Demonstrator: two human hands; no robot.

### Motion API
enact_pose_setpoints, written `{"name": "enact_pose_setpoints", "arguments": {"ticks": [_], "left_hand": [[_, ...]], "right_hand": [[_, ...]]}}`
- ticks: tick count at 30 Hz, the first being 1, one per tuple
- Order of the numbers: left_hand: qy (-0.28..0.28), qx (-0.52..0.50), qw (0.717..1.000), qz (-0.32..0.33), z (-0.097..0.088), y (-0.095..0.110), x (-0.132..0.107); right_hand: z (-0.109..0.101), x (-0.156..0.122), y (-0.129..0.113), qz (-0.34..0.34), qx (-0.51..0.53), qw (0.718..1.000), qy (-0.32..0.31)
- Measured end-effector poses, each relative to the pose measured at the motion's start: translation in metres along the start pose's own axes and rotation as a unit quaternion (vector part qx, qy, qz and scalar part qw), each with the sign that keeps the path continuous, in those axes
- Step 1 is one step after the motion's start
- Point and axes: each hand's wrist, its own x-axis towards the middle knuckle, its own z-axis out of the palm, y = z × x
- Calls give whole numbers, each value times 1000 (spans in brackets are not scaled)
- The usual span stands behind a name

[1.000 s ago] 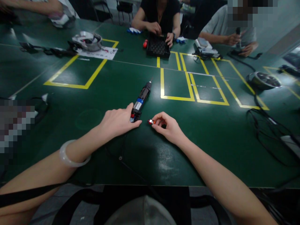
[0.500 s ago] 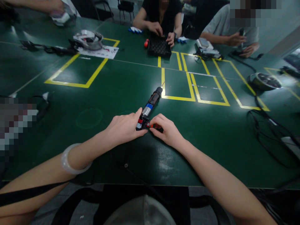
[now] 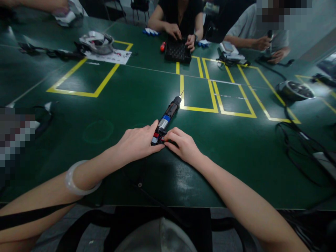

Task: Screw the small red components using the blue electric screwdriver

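An electric screwdriver [image 3: 168, 115] with its inside laid bare lies slantwise on the green table, its thin bit pointing away from me. A silver and blue motor section and a red and white part near its rear end are exposed. My left hand [image 3: 138, 140] holds that rear end from the left, thumb and fingers on either side of it. From the right, my right hand [image 3: 182, 141] pinches a small red piece [image 3: 165, 140] against the rear end. The fingertips cover most of that piece, so its kind cannot be made out.
Across the green table [image 3: 131, 112], a person's hands work at a black tray [image 3: 178, 52]. Another person sits at the far right. A silver headset-like device [image 3: 97, 42] lies on paper at the far left. Black cables [image 3: 291, 140] and a round metal object [image 3: 295, 90] are on the right.
My right hand has moved slightly left, closer against the screwdriver's rear end, hiding more of the red piece. My left hand keeps its hold. The whole view has shifted a little.
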Motion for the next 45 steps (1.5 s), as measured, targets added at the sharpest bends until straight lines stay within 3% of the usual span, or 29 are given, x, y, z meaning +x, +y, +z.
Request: {"name": "enact_pose_setpoints", "arguments": {"ticks": [17, 31, 38, 45], "left_hand": [[6, 22, 1000, -3, 3, -1, 0], [31, 45, 998, -34, -3, 0, 4], [28, 66, 993, -92, -9, -26, 18], [9, 78, 978, -193, -23, -94, 33]], "right_hand": [[4, -3, 0, 0, 30, 1000, 8], [-8, -3, -2, 40, 68, 997, 8], [-12, -4, 6, 36, 70, 997, 19], [-14, -4, 7, 43, 61, 997, 0]]}}
